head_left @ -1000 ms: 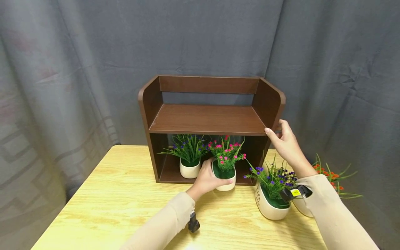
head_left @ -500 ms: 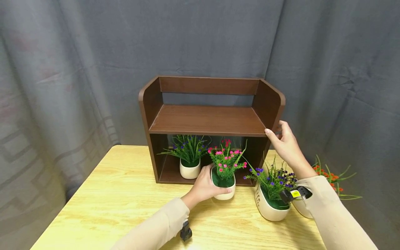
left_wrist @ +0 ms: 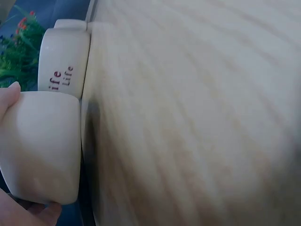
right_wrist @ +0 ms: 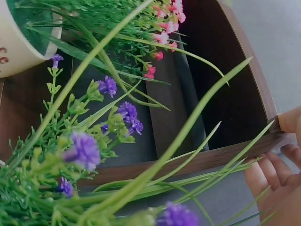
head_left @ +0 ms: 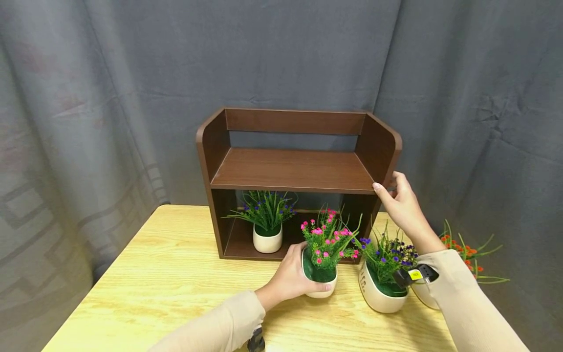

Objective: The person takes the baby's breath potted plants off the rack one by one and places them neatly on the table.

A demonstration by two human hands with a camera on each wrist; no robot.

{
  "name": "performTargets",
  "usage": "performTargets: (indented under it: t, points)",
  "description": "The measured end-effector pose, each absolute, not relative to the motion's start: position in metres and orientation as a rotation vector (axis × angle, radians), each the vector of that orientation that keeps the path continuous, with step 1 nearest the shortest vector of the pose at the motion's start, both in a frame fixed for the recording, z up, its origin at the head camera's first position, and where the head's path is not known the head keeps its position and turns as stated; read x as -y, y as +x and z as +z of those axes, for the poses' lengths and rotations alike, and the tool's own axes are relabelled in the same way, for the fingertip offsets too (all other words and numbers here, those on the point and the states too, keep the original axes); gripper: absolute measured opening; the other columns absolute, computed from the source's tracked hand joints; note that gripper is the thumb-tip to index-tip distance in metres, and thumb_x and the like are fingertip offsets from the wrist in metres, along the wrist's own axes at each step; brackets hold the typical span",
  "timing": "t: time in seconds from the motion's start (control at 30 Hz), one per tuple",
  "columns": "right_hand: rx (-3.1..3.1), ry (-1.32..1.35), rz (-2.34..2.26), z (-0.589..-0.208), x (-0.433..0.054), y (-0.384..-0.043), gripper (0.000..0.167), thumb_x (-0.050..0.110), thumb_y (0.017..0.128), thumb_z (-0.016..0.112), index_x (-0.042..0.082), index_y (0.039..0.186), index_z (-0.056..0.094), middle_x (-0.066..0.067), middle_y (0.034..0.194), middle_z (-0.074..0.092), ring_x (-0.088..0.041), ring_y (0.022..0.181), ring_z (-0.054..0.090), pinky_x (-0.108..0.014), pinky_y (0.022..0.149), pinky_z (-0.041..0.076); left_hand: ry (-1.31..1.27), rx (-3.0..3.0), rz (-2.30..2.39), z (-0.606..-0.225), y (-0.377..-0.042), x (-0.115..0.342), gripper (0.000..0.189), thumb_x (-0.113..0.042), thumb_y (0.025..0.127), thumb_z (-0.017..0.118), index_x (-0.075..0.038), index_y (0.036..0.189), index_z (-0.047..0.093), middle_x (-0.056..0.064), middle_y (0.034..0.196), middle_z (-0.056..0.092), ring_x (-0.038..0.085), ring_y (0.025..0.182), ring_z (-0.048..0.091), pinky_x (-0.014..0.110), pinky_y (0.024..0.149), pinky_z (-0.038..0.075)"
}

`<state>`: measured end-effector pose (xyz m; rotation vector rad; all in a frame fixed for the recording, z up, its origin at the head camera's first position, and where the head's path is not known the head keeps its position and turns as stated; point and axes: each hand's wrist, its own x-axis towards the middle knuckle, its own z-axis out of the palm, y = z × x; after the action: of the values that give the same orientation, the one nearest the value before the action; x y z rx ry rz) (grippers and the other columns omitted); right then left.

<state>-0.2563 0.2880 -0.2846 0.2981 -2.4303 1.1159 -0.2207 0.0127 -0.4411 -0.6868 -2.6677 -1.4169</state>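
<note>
My left hand (head_left: 290, 276) grips a white pot of artificial pink flowers (head_left: 323, 244) around its side, in front of the brown shelf's lower opening. In the left wrist view, thumb and fingers hold the white pot (left_wrist: 44, 146) from opposite sides, close to the table surface. On the right, my right hand (head_left: 404, 208) holds the right side panel of the brown wooden shelf (head_left: 290, 168), thumb at the front edge and fingers behind. The right wrist view shows those fingers around the panel's edge, partly hidden by green blades.
A white pot with dark blue flowers (head_left: 267, 239) stands in the lower compartment, left of centre. Right of the held pot are a lettered pot with purple flowers (head_left: 381, 293) and an orange-flowered plant (head_left: 470, 254), partly behind my right forearm. Grey curtains (head_left: 132, 98) surround the wooden table (head_left: 145, 274).
My left hand has drawn the pink-flowered pot forward out of the lower compartment, then slightly to the right. My right hand stays on the shelf's side panel.
</note>
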Motion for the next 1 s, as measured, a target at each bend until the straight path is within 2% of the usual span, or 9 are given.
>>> performTargets:
  t: [0.37, 0.7, 1.0]
  points:
    - [2.433, 0.289, 1.122, -0.283, -0.287, -0.255, 0.056, 0.034, 0.106, 0.05, -0.002, 0.145, 0.033, -0.023, 0.123, 0.045, -0.021, 0.087, 0.046, -0.027, 0.064, 0.039, -0.693, 2.675, -1.401, -0.447, -0.215, -0.016, 0.118, -0.058, 0.059, 0.092, -0.003, 0.148, 0.037, 0.007, 0.137, 0.045, 0.025, 0.124, 0.05, 0.045, 0.104, 0.043]
    - [2.432, 0.283, 1.123, -0.283, -0.287, -0.254, 0.056, 0.034, 0.106, 0.049, -0.002, 0.145, 0.033, -0.024, 0.124, 0.045, -0.022, 0.088, 0.046, -0.028, 0.064, 0.039, -0.69, 2.701, -1.484, -0.453, -0.211, -0.018, 0.118, -0.06, 0.06, 0.091, -0.008, 0.15, 0.035, 0.002, 0.138, 0.042, 0.022, 0.125, 0.049, 0.044, 0.104, 0.043]
    - [2.426, 0.296, 1.124, -0.285, -0.287, -0.256, 0.055, 0.031, 0.106, 0.05, -0.003, 0.146, 0.033, -0.025, 0.125, 0.044, -0.022, 0.088, 0.046, -0.026, 0.063, 0.039, -0.718, 2.701, -1.465, -0.452, -0.209, -0.02, 0.122, -0.055, 0.061, 0.093, -0.003, 0.152, 0.031, 0.007, 0.14, 0.039, 0.023, 0.126, 0.047, 0.043, 0.105, 0.042]
